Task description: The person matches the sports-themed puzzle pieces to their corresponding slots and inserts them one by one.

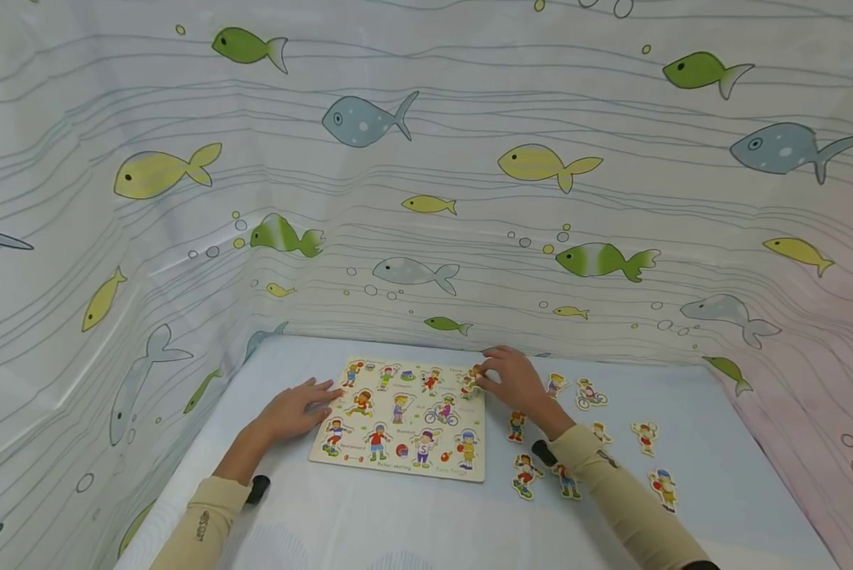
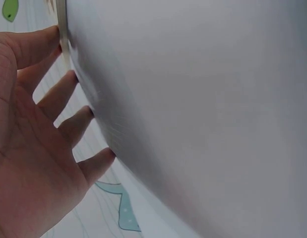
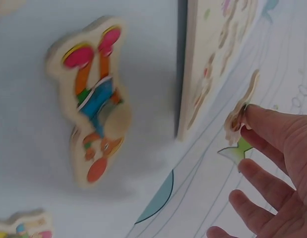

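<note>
A wooden puzzle board [image 1: 398, 434] printed with cartoon children at sports lies on the table. Along its left edge rests my left hand [image 1: 297, 410], fingers spread; the left wrist view shows the thumb tip against the board's edge and the other fingertips on the table. At the board's upper right corner, my right hand [image 1: 515, 380] pinches a wooden puzzle piece [image 3: 237, 119] between thumb and index finger, the other fingers loosely extended. In the head view this piece overlaps the printed figure at that corner. The picture on the held piece is mostly hidden.
Several loose puzzle pieces lie right of the board, among them a cyclist [image 1: 590, 394], a tennis player [image 1: 645, 437] and a knobbed piece with an orange ball [image 3: 89, 99]. My right forearm passes over some of them. A fish-patterned curtain [image 1: 426, 237] encloses the table's back and sides.
</note>
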A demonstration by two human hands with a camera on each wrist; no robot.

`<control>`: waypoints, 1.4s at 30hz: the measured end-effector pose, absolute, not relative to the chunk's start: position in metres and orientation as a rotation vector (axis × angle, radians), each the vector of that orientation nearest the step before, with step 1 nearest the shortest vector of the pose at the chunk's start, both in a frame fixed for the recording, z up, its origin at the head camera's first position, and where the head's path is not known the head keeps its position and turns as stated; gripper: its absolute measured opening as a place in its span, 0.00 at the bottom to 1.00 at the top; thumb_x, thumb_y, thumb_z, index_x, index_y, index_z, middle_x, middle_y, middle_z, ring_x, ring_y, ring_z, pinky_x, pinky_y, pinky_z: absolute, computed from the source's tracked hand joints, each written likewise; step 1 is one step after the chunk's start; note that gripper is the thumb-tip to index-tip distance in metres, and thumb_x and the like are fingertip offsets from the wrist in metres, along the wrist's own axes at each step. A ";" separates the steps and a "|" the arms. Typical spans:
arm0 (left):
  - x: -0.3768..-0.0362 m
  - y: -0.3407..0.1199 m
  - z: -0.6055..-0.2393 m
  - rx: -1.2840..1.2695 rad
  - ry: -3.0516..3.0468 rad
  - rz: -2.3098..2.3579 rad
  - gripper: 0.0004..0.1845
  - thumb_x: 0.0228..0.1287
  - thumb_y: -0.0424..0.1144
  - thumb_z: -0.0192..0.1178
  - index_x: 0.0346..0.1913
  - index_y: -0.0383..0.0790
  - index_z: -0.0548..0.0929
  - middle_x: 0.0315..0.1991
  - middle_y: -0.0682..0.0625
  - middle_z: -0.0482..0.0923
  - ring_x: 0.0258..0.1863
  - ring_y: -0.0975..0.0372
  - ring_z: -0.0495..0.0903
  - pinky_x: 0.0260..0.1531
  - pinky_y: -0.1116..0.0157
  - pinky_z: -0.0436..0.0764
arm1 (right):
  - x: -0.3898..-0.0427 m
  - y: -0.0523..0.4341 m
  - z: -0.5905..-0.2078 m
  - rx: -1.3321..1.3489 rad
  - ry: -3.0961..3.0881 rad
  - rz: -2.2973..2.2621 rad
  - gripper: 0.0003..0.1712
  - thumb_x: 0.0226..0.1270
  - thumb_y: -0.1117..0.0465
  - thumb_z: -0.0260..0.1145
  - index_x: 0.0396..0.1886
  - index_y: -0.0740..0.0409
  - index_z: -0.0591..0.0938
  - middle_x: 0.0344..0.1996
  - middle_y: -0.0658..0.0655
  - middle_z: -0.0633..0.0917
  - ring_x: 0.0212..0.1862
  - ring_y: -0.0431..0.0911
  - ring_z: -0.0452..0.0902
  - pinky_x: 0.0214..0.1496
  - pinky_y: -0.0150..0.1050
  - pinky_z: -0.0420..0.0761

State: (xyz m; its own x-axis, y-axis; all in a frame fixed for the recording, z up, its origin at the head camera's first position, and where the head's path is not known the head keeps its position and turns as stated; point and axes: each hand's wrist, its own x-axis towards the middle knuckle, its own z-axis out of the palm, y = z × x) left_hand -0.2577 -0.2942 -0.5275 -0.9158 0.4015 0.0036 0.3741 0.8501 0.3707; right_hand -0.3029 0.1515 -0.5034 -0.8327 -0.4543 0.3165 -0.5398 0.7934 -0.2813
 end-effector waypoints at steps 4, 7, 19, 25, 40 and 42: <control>-0.259 -0.294 -0.526 0.616 2.957 0.563 0.23 0.70 0.44 0.59 0.66 0.45 0.78 0.69 0.41 0.69 0.69 0.37 0.60 0.60 0.29 0.57 | -0.303 0.141 -0.505 0.802 -2.713 0.572 0.07 0.62 0.53 0.74 0.35 0.49 0.89 0.55 0.58 0.83 0.63 0.56 0.73 0.63 0.54 0.73; -0.260 -0.293 -0.526 0.614 2.954 0.561 0.23 0.70 0.44 0.59 0.66 0.45 0.78 0.69 0.40 0.69 0.70 0.37 0.60 0.60 0.29 0.57 | -0.303 0.134 -0.506 0.823 -2.700 0.581 0.07 0.61 0.53 0.74 0.35 0.49 0.90 0.55 0.58 0.83 0.63 0.56 0.74 0.63 0.54 0.73; -0.262 -0.290 -0.524 0.620 2.966 0.564 0.23 0.70 0.45 0.59 0.65 0.45 0.78 0.68 0.41 0.69 0.69 0.37 0.60 0.60 0.29 0.57 | -0.298 0.105 -0.495 0.852 -2.722 0.601 0.08 0.62 0.53 0.73 0.37 0.50 0.89 0.56 0.57 0.83 0.65 0.57 0.71 0.67 0.53 0.69; -0.264 -0.291 -0.524 0.627 2.965 0.558 0.22 0.70 0.45 0.60 0.65 0.45 0.79 0.68 0.40 0.69 0.69 0.36 0.61 0.59 0.29 0.58 | -0.295 0.089 -0.495 0.847 -2.754 0.650 0.08 0.63 0.52 0.72 0.37 0.49 0.89 0.58 0.56 0.82 0.67 0.56 0.69 0.67 0.54 0.68; -0.259 -0.293 -0.530 0.632 2.949 0.605 0.22 0.68 0.43 0.61 0.64 0.45 0.80 0.67 0.41 0.70 0.68 0.36 0.61 0.60 0.33 0.62 | -0.286 0.056 -0.503 0.929 -2.778 0.724 0.10 0.65 0.49 0.70 0.40 0.48 0.88 0.59 0.55 0.81 0.65 0.50 0.71 0.64 0.49 0.73; -0.259 -0.293 -0.527 0.642 2.955 0.600 0.22 0.68 0.43 0.61 0.63 0.44 0.80 0.67 0.40 0.70 0.68 0.36 0.62 0.59 0.32 0.62 | -0.286 0.051 -0.503 0.930 -2.767 0.734 0.09 0.65 0.50 0.70 0.39 0.48 0.88 0.59 0.54 0.81 0.65 0.50 0.72 0.63 0.49 0.73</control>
